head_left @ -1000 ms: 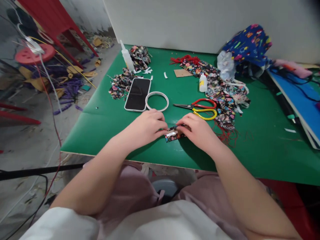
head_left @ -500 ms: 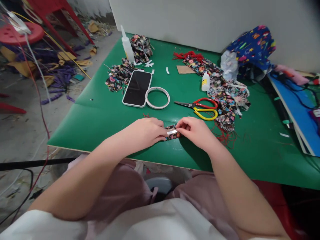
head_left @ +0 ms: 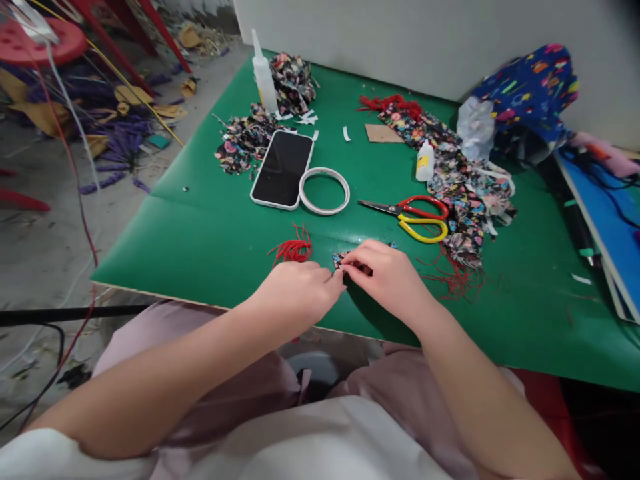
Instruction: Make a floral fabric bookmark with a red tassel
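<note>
A small black floral fabric piece (head_left: 339,258) lies on the green table, mostly covered by my right hand (head_left: 384,268). My right thumb and index finger are pinched together at its left end. Close against them, my left hand (head_left: 305,290) is also closed, its fingertips meeting the right ones. Whatever is between the fingertips is too small and hidden to make out. Red threads (head_left: 293,251) lie just beyond my left hand. Red-and-yellow-handled scissors (head_left: 407,215) rest beyond my right hand, and a roll of tape (head_left: 325,212) touches a phone (head_left: 283,170).
Two floral fabric heaps (head_left: 245,140) and a tall nozzle bottle (head_left: 265,83) stand at the back left. A small glue bottle (head_left: 425,163), a cardboard piece (head_left: 384,133) and more floral fabric (head_left: 463,200) are to the right. A blue board (head_left: 607,220) lies at the right edge.
The white strip seen on the fabric piece is now hidden. My left hand has moved off the fabric towards me, uncovering the red threads, and my fingertips have come together.
</note>
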